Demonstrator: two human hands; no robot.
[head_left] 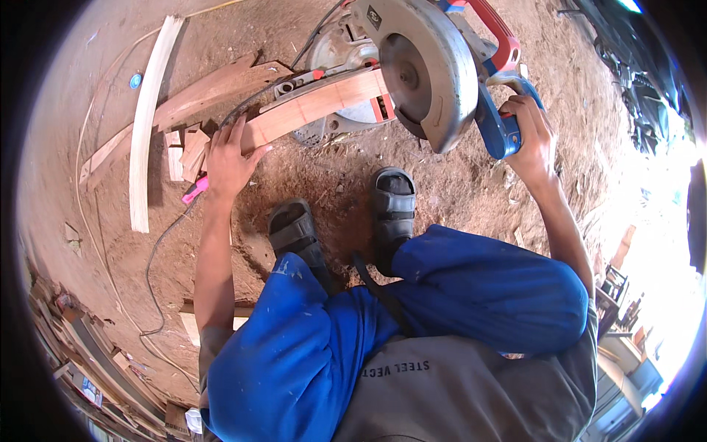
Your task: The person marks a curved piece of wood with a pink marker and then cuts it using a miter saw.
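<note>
Clamping the left end of a reddish-tan wooden board [317, 109] with the left hand [230, 160], fingers bent over the end and thumb splayed along the near edge; can't tell how hard from up here. Wrapping the right hand [534, 136] around the blue handle [495, 125] of a miter saw [455, 88], fingers curled closed, no telling about the trigger. As for the board: laid across the saw base [335, 125], right end lost behind the round guard. Could be spinning too, going by the smeared look of the blade disc [398, 59], but hard to be sure. Could easily twist or kick under the blade, being steadied by one hand at the far end, with no clamp in sight. Might also dip on the left and pinch the cut, thanks to all that overhang past the base. Not loving the loose dirt floor [331, 180] either: could rock the whole saw on an uneven patch. Worth watching the power cord [239, 110] right by the left fingers, a possible snag. Then farther left, offcuts [194, 151], brown planks [195, 103] and a pale plank [151, 132]. Down below, just strappy sandals [394, 206], so not much protection from a dropped chunk.
</note>
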